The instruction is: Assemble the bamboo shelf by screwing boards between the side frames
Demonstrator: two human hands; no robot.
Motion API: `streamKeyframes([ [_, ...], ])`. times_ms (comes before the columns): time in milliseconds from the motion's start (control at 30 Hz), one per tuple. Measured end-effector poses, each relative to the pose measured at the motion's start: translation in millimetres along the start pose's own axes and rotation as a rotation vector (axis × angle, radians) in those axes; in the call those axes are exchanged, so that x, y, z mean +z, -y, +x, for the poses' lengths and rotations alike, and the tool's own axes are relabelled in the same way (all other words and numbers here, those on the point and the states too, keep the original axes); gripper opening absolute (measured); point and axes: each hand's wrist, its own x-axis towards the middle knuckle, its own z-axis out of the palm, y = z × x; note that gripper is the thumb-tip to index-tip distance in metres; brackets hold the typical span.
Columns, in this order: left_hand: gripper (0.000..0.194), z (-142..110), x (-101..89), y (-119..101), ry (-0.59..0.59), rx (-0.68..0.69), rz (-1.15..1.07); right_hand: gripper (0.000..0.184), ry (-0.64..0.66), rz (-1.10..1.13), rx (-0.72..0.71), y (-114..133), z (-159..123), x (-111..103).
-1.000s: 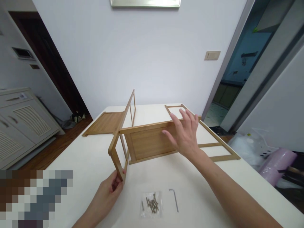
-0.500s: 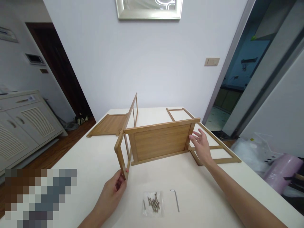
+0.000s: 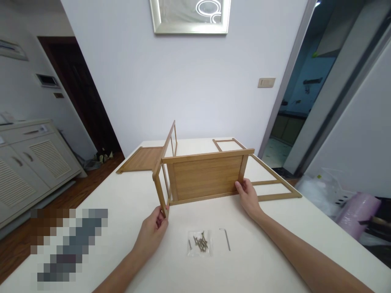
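Note:
My left hand (image 3: 152, 228) is closed on the lower near corner of an upright wooden side frame (image 3: 159, 191). At a right angle to that frame, a wooden shelf panel (image 3: 204, 177) stands on its long edge, its left end against the frame. My right hand (image 3: 249, 199) grips the panel's lower right end, thumb on the near face and the other fingers mostly hidden behind. Nearer to me lie a clear bag of screws (image 3: 200, 243) and a hex key (image 3: 226, 239).
Another wooden frame (image 3: 276, 197) lies flat at the right of the white table (image 3: 244, 268). A second wooden panel (image 3: 140, 158) lies flat at the back left. Beyond the table's right edge is a pink wrapped roll (image 3: 357, 213). The wall stands behind.
My right hand has moved down and left and taken hold of the panel's right end. My left hand stays on the side frame. The camera view has shifted slightly.

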Motion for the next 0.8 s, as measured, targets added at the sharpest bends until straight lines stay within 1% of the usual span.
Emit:
streamKeyframes([
  [100, 0.025, -0.3, -3.6, -1.0, -0.039, -0.009, 0.034, 0.036, -0.017, -0.043, -0.012, -2.5, -5.2, 3.0],
  [167, 0.023, -0.4, -7.0, -1.9, -0.057, -0.01, 0.066, 0.033, -0.015, -0.063, -0.016, -2.8, -6.5, 3.7],
  [300, 0.018, 0.6, -12.9, -1.8, -0.052, 0.015, 0.106, 0.031, -0.018, -0.102, -0.007, -0.7, -7.5, 2.2],
  [500, 0.02, 5.0, -18.1, 4.4, -0.05, 0.041, 0.101, 0.03, -0.047, -0.157, 0.02, 5.5, -10.1, 0.5],
  [667, 0.03, 8.7, -21.1, 12.3, -0.004, 0.052, 0.056, 0.032, -0.052, -0.175, 0.021, 8.1, -10.3, 0.4],
  [800, 0.033, 11.2, -23.1, 16.1, 0.036, 0.058, 0.025, 0.032, -0.054, -0.181, 0.013, 6.7, -9.4, 0.8],
])
